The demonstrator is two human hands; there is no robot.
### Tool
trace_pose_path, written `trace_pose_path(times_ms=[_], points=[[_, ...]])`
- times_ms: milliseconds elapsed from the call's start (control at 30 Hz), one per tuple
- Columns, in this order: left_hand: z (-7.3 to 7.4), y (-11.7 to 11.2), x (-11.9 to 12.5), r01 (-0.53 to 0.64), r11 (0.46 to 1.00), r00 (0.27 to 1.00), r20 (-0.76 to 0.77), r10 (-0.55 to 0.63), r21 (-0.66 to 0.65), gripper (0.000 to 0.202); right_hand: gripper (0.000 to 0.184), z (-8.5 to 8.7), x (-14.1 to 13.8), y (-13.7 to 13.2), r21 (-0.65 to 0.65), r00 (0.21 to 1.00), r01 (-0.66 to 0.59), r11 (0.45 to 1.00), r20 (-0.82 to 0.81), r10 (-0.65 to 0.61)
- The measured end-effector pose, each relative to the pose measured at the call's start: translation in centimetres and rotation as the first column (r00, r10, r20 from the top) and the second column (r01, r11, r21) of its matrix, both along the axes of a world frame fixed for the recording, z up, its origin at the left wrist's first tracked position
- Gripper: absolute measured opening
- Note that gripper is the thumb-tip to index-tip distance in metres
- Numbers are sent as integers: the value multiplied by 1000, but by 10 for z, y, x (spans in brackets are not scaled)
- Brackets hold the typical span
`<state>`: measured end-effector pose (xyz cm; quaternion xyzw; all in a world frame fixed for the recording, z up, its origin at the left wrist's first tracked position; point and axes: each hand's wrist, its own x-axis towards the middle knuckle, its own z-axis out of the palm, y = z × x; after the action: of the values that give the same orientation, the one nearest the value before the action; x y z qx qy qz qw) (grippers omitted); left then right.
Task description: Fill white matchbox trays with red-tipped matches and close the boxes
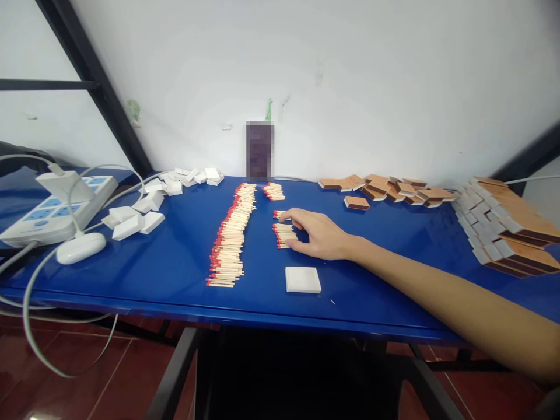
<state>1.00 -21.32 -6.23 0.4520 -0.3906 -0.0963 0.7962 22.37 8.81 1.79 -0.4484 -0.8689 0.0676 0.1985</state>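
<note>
My right hand [317, 235] rests on the blue table [175, 262], fingers curled round a small bunch of red-tipped matches [283, 234]. An empty white matchbox tray [303, 279] lies just in front of the hand. To the left runs a long row of matches [231, 236], and a smaller heap of matches [273, 191] sits behind the hand. My left hand is not in view.
White inner trays [144, 213] lie scattered at the back left beside a white power strip [56, 210] and cables. Brown matchbox sleeves [389, 189] are strewn at the back right, with stacked boxes [503, 227] at the right edge. A blurred dark object [259, 150] leans on the wall.
</note>
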Motion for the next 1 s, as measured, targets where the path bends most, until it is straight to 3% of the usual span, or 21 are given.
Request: trace_pose_path(times_ms=[167, 600, 767, 1000], points=[[-1, -3, 2, 25, 999, 1000, 3, -25, 34, 42, 40, 0, 0, 0, 0, 1000, 1, 1000, 1, -1], [2, -2, 4, 19, 992, 1000, -19, -17, 121, 49, 37, 0, -2, -1, -34, 999, 42, 999, -12, -42], [14, 11, 3, 1, 982, 998, -64, 11, 186, 49, 38, 0, -2, 1, -47, 999, 49, 998, 1, -49], [44, 49, 3, 0, 954, 993, -113, 36, 301, 47, 38, 2, -3, 1, -73, 998, 64, 995, 8, -64]])
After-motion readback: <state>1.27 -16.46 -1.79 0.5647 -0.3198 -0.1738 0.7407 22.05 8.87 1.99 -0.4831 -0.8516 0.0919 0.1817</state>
